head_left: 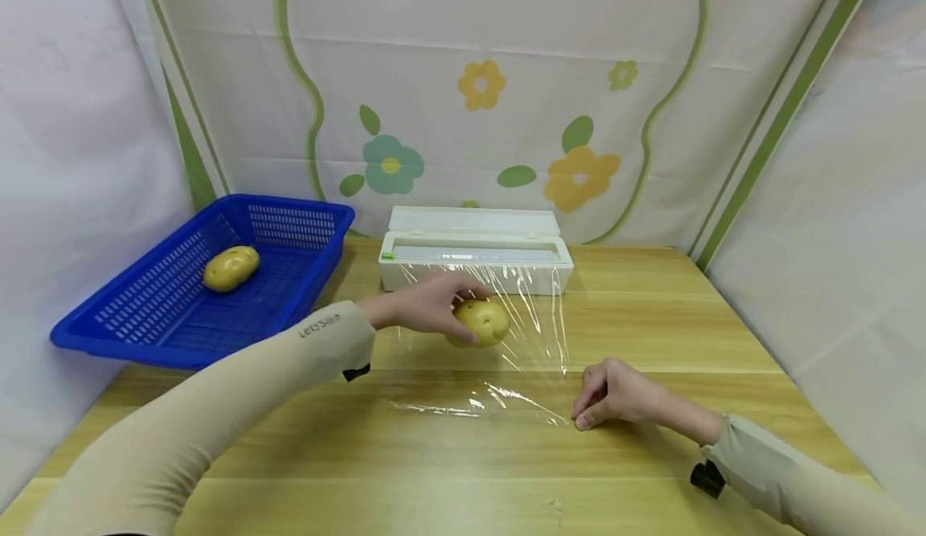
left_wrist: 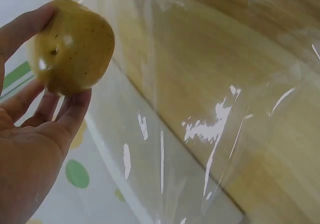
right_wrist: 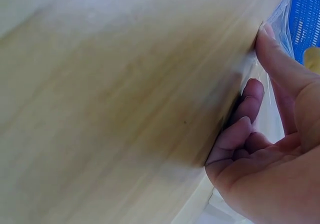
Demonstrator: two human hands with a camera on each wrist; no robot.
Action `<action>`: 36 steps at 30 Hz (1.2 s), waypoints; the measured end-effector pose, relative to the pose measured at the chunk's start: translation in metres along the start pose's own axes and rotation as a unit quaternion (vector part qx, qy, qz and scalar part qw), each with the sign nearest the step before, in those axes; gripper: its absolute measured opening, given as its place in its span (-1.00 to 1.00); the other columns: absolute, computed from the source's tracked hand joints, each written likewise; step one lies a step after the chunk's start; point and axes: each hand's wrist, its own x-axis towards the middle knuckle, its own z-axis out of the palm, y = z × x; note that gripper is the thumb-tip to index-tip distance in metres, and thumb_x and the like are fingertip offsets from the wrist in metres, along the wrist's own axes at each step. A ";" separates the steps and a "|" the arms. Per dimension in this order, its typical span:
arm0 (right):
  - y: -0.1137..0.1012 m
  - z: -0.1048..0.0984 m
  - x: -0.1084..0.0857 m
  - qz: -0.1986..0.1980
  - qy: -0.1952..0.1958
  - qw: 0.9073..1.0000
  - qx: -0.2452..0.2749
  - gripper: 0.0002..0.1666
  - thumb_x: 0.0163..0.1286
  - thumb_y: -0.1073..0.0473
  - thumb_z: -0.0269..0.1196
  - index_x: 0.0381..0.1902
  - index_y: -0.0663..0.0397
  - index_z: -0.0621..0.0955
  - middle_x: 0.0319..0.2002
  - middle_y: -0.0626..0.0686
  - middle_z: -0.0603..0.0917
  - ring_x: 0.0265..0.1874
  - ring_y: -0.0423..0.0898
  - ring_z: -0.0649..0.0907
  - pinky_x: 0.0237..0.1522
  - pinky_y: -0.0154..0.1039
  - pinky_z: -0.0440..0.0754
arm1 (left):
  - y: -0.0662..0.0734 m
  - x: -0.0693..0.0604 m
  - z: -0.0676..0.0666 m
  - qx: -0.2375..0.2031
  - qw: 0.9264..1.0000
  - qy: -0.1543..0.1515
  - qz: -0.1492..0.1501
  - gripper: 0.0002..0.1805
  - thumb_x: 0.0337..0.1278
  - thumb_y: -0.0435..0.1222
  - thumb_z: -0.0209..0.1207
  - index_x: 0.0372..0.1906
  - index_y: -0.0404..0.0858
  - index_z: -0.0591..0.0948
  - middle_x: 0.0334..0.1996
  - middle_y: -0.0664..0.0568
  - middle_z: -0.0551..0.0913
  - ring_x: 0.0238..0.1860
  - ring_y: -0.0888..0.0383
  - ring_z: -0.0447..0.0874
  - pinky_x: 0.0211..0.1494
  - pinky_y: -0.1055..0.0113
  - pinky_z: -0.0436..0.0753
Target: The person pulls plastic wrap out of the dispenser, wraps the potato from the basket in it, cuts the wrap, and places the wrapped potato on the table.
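Note:
My left hand (head_left: 432, 304) grips a yellow potato (head_left: 483, 323) above a sheet of clear plastic wrap (head_left: 448, 383). In the left wrist view the fingers and thumb hold the potato (left_wrist: 75, 47) from its sides, with the shiny wrap (left_wrist: 205, 129) beyond it. The wrap stretches from a white dispenser box (head_left: 473, 277), its lid raised, toward the front of the table. At the sheet's near right corner, my right hand (head_left: 618, 391) pinches the wrap between thumb and finger, low by the tabletop. The right wrist view shows the pinched film (right_wrist: 282, 27) at the fingertips.
A blue plastic basket (head_left: 137, 353) stands at the left of the wooden table (head_left: 651, 311), with another potato (head_left: 231, 268) inside. Behind the dispenser hangs a flower-patterned cloth (head_left: 427, 30). Pale cloth walls flank both sides.

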 end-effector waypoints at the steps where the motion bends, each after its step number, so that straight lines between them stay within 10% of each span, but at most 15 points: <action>1: 0.000 0.000 0.000 0.001 0.001 1.000 -0.001 -0.86 0.01 0.10 0.56 -0.47 -0.02 0.81 -0.51 -0.10 0.63 -0.47 -0.20 0.55 -0.44 -0.34 0.56 | -0.001 0.002 0.003 0.002 1.000 0.002 0.002 -0.24 -0.16 -0.26 0.54 0.25 -0.34 0.52 0.05 0.00 0.61 0.02 0.15 0.58 0.08 0.36 0.54; 25: 0.002 0.001 -0.001 -0.008 0.009 1.000 -0.008 -0.86 0.01 0.10 0.56 -0.47 -0.03 0.81 -0.52 -0.11 0.61 -0.48 -0.20 0.53 -0.44 -0.34 0.56 | -0.006 0.005 0.031 -0.001 1.000 -0.024 0.020 -0.40 -0.20 -0.30 0.56 0.07 -0.26 0.62 -0.08 0.12 0.67 -0.04 0.21 0.61 0.07 0.37 0.53; 36: 0.003 0.001 -0.001 -0.007 0.009 1.000 -0.014 -0.86 0.00 0.08 0.56 -0.48 -0.04 0.81 -0.53 -0.12 0.60 -0.49 -0.21 0.53 -0.44 -0.33 0.55 | -0.021 0.001 0.038 -0.024 0.999 -0.041 -0.021 -0.34 -0.08 -0.26 0.51 0.21 -0.28 0.57 0.07 0.08 0.62 0.08 0.19 0.55 0.17 0.30 0.49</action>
